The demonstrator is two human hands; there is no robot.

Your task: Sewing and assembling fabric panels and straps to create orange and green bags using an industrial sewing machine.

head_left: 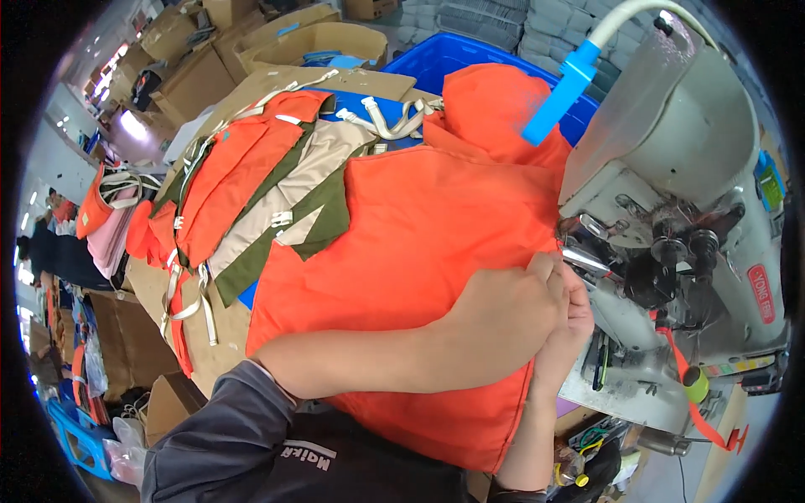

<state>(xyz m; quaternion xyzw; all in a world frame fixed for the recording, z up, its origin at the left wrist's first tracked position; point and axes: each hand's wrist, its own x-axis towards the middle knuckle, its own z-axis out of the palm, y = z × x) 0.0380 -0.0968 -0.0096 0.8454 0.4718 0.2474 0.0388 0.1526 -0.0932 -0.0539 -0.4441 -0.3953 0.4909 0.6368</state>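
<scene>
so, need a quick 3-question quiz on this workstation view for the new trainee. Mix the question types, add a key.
1. True or false: the left hand and the right hand are close together, by the right side of the large orange fabric.
2. Multiple choice: in the picture, the grey machine stands on which side of the hands? A) left B) right C) below
3. Fill in: the bin beyond the orange fabric, at the top of the picture, is ____ in colour.

Key: 1 true; 2 B; 3 blue.
</scene>
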